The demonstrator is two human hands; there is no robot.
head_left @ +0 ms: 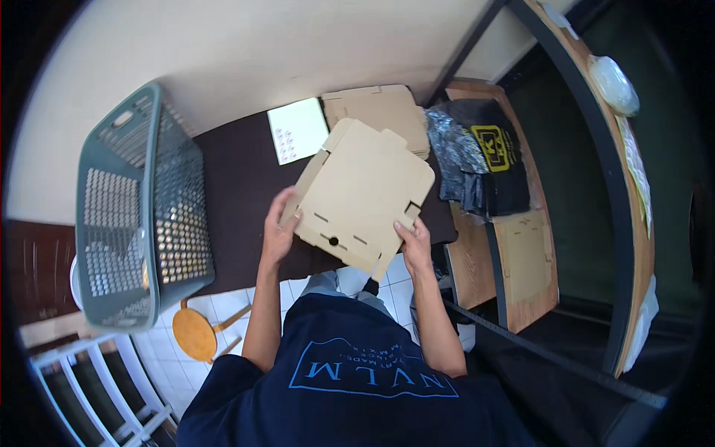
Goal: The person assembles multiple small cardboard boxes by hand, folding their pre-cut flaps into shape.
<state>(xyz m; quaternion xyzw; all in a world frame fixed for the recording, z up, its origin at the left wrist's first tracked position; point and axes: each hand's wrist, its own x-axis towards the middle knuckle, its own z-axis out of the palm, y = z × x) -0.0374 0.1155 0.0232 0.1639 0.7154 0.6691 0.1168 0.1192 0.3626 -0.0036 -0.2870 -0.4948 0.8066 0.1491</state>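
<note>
Between my two hands is a flat, die-cut cardboard box blank (365, 186), tilted above the dark table (234, 186). It has slots, a small round hole and cut flaps along its edges. My left hand (281, 223) grips its left edge, thumb on top and fingers partly hidden. On the lower right edge my right hand (414, 242) pinches the cardboard near a notch, its fingers mostly underneath. Behind the blank lies a stack of similar cardboard blanks (387, 104), partly covered by it. A white sheet of paper (296, 128) with small reddish marks rests just left of the stack.
A tall grey-green plastic basket (153, 216) stands at the left. Black plastic bags (477, 153) lie right of the stack, by a wooden shelf unit (477, 272) holding another cardboard piece (527, 249). A dark metal frame (588, 112) rises at the right. A round wooden stool (195, 334) is at lower left.
</note>
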